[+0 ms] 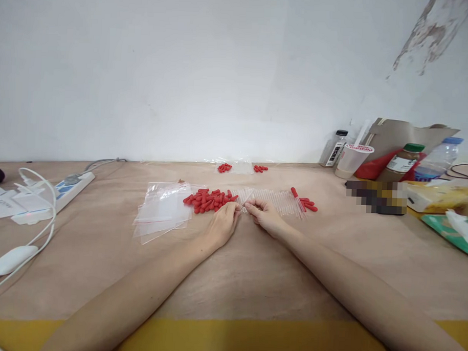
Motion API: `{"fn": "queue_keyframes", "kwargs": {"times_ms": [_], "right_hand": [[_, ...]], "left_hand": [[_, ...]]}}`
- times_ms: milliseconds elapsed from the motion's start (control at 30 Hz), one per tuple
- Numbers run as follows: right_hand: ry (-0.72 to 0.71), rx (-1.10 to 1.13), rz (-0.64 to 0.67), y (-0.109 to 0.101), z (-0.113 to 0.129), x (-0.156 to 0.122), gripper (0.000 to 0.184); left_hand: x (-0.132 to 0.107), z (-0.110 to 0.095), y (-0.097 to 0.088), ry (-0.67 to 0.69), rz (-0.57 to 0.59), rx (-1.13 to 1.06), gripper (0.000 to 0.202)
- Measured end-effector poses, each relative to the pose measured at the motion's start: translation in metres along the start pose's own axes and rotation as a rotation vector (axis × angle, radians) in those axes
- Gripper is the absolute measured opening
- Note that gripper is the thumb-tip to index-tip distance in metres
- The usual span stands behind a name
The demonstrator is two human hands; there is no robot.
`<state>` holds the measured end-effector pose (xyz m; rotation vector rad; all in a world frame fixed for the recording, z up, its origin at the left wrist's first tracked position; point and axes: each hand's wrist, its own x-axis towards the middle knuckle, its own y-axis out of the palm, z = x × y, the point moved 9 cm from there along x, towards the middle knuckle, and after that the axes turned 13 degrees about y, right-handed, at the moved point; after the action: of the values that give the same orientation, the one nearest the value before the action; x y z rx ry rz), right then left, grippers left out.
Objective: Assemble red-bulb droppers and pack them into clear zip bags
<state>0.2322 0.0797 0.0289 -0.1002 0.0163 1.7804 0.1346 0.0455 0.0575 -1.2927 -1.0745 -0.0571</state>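
Note:
My left hand (225, 221) is closed in a pinch beside a pile of small red rubber bulbs (206, 200); what its fingertips hold is too small to make out. Close to it, my right hand (267, 216) pinches a thin clear tube (249, 194) that slants up between the hands. Behind and right of my fingers lies a row of clear thin tubes (274, 198). At the row's right end are droppers (296, 198) with red bulbs on clear tubes, next to several red bulbs or bulb-topped pieces (308, 204).
Clear zip bags (163, 214) lie left of the pile. By the wall, a clear bag (241, 167) has red-ended items at both sides. A power strip (74, 190) with white cables stands left. At right are a cup (353, 160), bottles (401, 163) and a green tissue pack (443, 229).

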Motion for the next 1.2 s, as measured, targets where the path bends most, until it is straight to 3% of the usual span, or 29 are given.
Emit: {"fn": "queue_keyframes", "kwargs": {"times_ms": [133, 300, 500, 667, 833, 1000, 1200], "right_hand": [[-0.024, 0.023, 0.037, 0.005, 0.003, -0.001, 0.033], [-0.15, -0.056, -0.242, -0.027, 0.016, -0.007, 0.032], [-0.285, -0.358, -0.429, -0.054, 0.028, -0.018, 0.036], [-0.266, -0.33, -0.405, -0.055, 0.015, -0.017, 0.034], [-0.36, -0.429, -0.393, -0.046, 0.019, -0.022, 0.033], [-0.446, -0.521, -0.362, -0.04, 0.025, -0.028, 0.03], [-0.529, -0.586, -0.187, -0.019, 0.029, -0.036, 0.027]], "left_hand": [[0.003, -0.005, -0.001, 0.024, 0.0, -0.045, 0.009], [0.019, 0.011, -0.018, -0.011, 0.042, 0.158, 0.018], [0.039, 0.041, -0.005, -0.013, 0.213, 0.353, 0.016], [0.044, 0.049, 0.005, -0.055, 0.228, 0.363, 0.015], [0.045, 0.05, 0.002, -0.104, 0.169, 0.328, 0.007], [0.028, 0.031, -0.016, -0.054, 0.067, 0.107, 0.005], [-0.002, 0.009, -0.025, -0.037, 0.087, -0.165, 0.02]]}}
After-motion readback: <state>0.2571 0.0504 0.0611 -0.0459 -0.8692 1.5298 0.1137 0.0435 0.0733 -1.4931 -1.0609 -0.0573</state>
